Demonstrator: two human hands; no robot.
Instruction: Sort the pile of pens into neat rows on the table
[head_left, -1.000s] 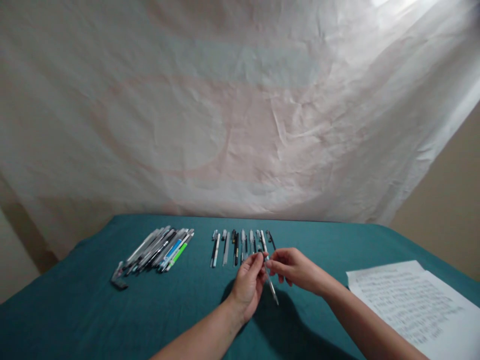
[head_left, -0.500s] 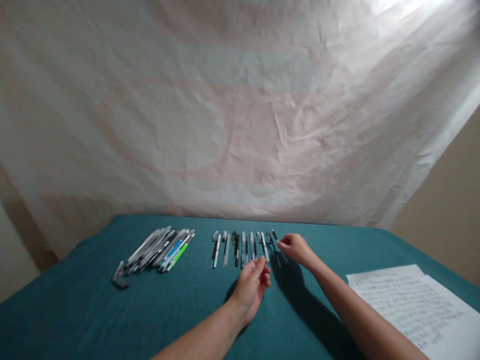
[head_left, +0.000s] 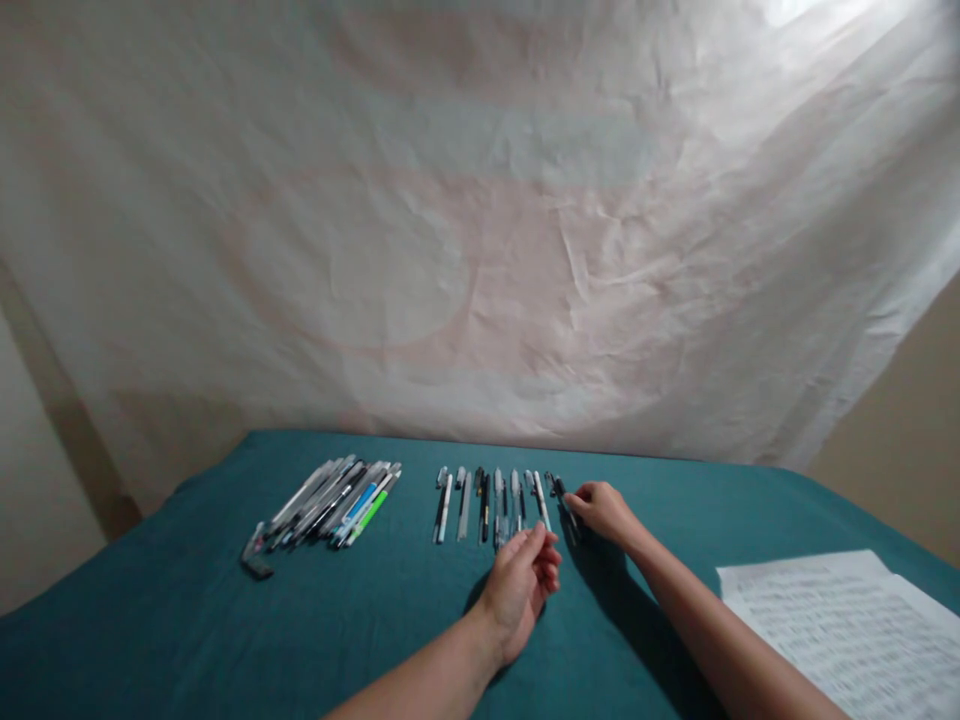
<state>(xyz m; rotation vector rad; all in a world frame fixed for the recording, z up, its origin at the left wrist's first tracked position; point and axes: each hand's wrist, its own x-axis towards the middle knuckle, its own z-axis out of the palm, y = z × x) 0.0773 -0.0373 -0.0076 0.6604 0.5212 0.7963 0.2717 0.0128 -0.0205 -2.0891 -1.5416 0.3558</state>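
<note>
A row of several pens (head_left: pixel 487 500) lies side by side on the teal tablecloth (head_left: pixel 225 620), pointing away from me. My right hand (head_left: pixel 604 512) reaches to the right end of that row, its fingertips pinched on a dark pen (head_left: pixel 564 503) that lies on the cloth. My left hand (head_left: pixel 525 585) hovers just in front of the row with its fingers loosely curled and nothing in them. A second bunch of pens (head_left: pixel 330 503), some with blue and green barrels, lies slanted further left.
Printed sheets of paper (head_left: pixel 847 625) lie at the right near corner of the table. A wrinkled white sheet (head_left: pixel 480 230) hangs behind the table as a backdrop. A small dark object (head_left: pixel 255 562) rests at the near end of the left bunch.
A second ago both hands held one pen between them above the cloth. My right hand carried it forward to the row's right end; my left hand let go and stayed back.
</note>
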